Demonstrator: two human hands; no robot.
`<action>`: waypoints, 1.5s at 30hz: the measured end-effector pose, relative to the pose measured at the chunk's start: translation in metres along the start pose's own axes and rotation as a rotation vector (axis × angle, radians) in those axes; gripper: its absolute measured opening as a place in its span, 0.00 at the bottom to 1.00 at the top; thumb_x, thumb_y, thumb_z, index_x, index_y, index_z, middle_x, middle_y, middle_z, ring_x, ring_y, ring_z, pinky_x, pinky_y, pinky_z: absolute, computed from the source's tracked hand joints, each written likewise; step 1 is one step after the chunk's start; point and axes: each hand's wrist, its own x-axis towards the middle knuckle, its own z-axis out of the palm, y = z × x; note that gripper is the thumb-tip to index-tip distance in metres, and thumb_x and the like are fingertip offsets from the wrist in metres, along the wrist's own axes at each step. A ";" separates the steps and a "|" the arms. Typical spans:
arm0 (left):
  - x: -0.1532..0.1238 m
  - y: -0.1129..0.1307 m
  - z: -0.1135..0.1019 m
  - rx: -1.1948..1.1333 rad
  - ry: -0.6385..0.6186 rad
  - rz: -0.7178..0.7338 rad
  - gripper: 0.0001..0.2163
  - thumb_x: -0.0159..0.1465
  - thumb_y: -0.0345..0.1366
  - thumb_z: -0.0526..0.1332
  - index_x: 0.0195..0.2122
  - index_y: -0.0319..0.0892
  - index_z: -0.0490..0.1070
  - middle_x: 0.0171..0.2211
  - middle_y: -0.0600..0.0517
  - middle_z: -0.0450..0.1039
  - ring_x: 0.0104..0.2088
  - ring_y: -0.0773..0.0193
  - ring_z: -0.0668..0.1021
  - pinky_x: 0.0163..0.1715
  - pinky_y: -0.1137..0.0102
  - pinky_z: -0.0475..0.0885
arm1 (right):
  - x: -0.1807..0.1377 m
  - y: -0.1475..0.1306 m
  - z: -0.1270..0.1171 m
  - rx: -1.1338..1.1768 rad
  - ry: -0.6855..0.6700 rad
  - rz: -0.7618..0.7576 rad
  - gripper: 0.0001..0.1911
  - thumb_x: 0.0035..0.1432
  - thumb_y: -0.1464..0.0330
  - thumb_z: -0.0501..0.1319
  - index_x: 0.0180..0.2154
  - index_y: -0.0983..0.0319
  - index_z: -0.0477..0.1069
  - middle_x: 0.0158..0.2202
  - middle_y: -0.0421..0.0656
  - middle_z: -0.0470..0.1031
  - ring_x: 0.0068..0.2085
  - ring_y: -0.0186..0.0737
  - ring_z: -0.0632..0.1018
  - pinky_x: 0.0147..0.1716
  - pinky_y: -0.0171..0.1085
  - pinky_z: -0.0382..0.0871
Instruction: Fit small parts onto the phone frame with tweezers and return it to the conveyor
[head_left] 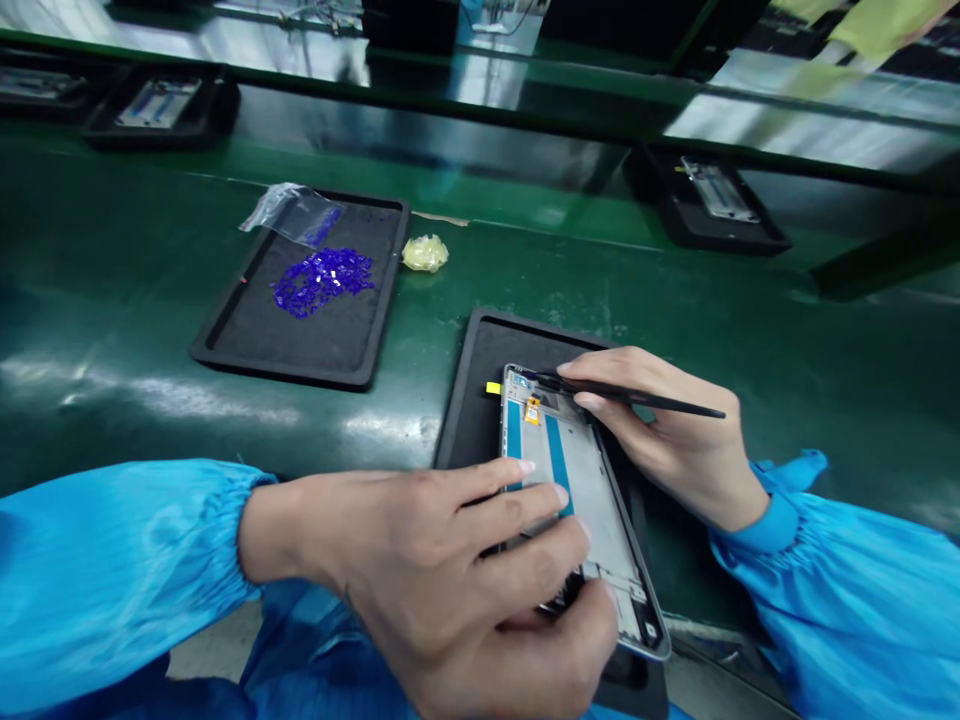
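One grip, the right hand's (667,425), pinched dark tweezers (645,396) over the phone frame (600,500) on a black tray (481,345); whether the left hand (465,570) gripped it, I couldn't tell. Any shift risked a tip snagging the orange tab (532,410).

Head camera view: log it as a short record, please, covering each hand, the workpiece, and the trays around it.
Left hand: over the near part of the phone-like frame
Right hand: holds black tweezers, tips at the frame's far end
Frame: silver, blue strips, over the near tray
Left tray: purple pieces, clear bag
Beside left tray: yellowish lump
Back right: tray with similar frame
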 end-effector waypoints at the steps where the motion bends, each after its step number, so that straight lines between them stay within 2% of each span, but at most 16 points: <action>1: 0.000 0.000 0.000 0.002 0.005 0.003 0.08 0.63 0.35 0.67 0.42 0.40 0.80 0.42 0.45 0.80 0.49 0.53 0.80 0.53 0.57 0.79 | 0.000 0.000 0.000 0.001 0.000 -0.002 0.11 0.67 0.70 0.62 0.49 0.52 0.75 0.44 0.42 0.79 0.45 0.46 0.81 0.46 0.45 0.77; 7: 0.004 -0.007 -0.004 0.025 0.007 0.073 0.08 0.64 0.35 0.65 0.42 0.40 0.80 0.40 0.45 0.80 0.47 0.53 0.80 0.49 0.58 0.80 | 0.001 -0.002 0.003 -0.004 0.007 -0.035 0.11 0.66 0.73 0.63 0.49 0.56 0.75 0.44 0.43 0.79 0.45 0.44 0.81 0.47 0.43 0.76; 15: 0.003 -0.007 -0.005 0.025 0.008 0.080 0.08 0.64 0.35 0.65 0.42 0.38 0.80 0.41 0.44 0.80 0.47 0.53 0.81 0.51 0.58 0.79 | 0.000 0.000 0.001 -0.015 0.004 -0.051 0.13 0.66 0.73 0.63 0.50 0.54 0.74 0.44 0.43 0.79 0.45 0.45 0.80 0.45 0.44 0.77; 26: 0.005 -0.010 -0.008 0.019 -0.032 0.116 0.09 0.63 0.32 0.64 0.43 0.37 0.80 0.42 0.43 0.80 0.46 0.52 0.80 0.48 0.57 0.80 | 0.000 -0.005 0.003 -0.104 -0.023 -0.121 0.12 0.66 0.74 0.63 0.50 0.58 0.73 0.43 0.45 0.79 0.45 0.43 0.80 0.46 0.42 0.77; 36: 0.003 -0.006 -0.004 0.018 0.003 0.074 0.08 0.63 0.35 0.66 0.41 0.38 0.80 0.42 0.43 0.80 0.48 0.52 0.80 0.50 0.57 0.79 | 0.001 0.002 0.001 -0.016 -0.014 -0.064 0.13 0.65 0.76 0.63 0.49 0.57 0.73 0.43 0.44 0.78 0.44 0.43 0.80 0.46 0.41 0.75; 42: 0.002 -0.009 -0.010 0.039 -0.072 0.090 0.08 0.68 0.37 0.61 0.43 0.43 0.78 0.45 0.47 0.79 0.50 0.55 0.79 0.52 0.60 0.79 | 0.000 0.003 0.003 -0.055 0.010 -0.112 0.12 0.65 0.76 0.63 0.49 0.61 0.74 0.44 0.47 0.77 0.46 0.44 0.79 0.47 0.42 0.74; 45: 0.002 -0.009 -0.011 0.032 -0.061 0.090 0.08 0.69 0.37 0.60 0.43 0.43 0.78 0.45 0.47 0.79 0.51 0.55 0.79 0.52 0.61 0.79 | 0.000 0.004 0.002 -0.054 0.028 -0.094 0.12 0.65 0.76 0.63 0.49 0.59 0.74 0.44 0.47 0.77 0.46 0.45 0.79 0.47 0.42 0.74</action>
